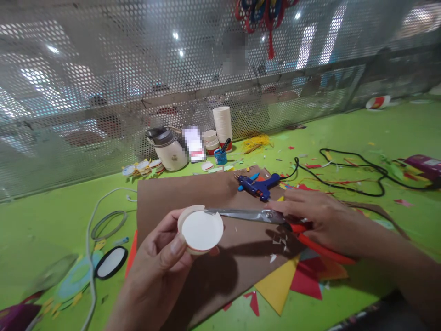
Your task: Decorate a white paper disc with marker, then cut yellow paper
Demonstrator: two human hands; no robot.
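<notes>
One paper cup (201,233) pinched by left grip (161,259), right grip (332,219) clasping scissors (253,215), handles (324,248) partly hidden

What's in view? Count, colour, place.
Table: 1, green, throughout
Mesh panel: 1, grey, back
Hanging ornament: 1, red-blue, top
Kettle: 1, white and dark, back
Blurred upright object: 1, white, beside kettle
Cup stacks: 2, white and red, back
Jar: 1, blue, before stacks
Strands: 1 tangle, yellow, right of stacks
Black cord: at least 1, black, right
White cord: 1, white, left
Oval piece: 1, white with black rim, left
Purple objects: 2, purple, side edges
Sheet: 1, brown, centre
Glue gun: 1, blue, on sheet
Paper scraps: many, mixed, on table
Cut cup: 1, white, centre
Scissors: 1, orange-red handles, beside cut cup
Left hand: 1, bare, on cup
Right hand: 1, bare, on scissors
</notes>
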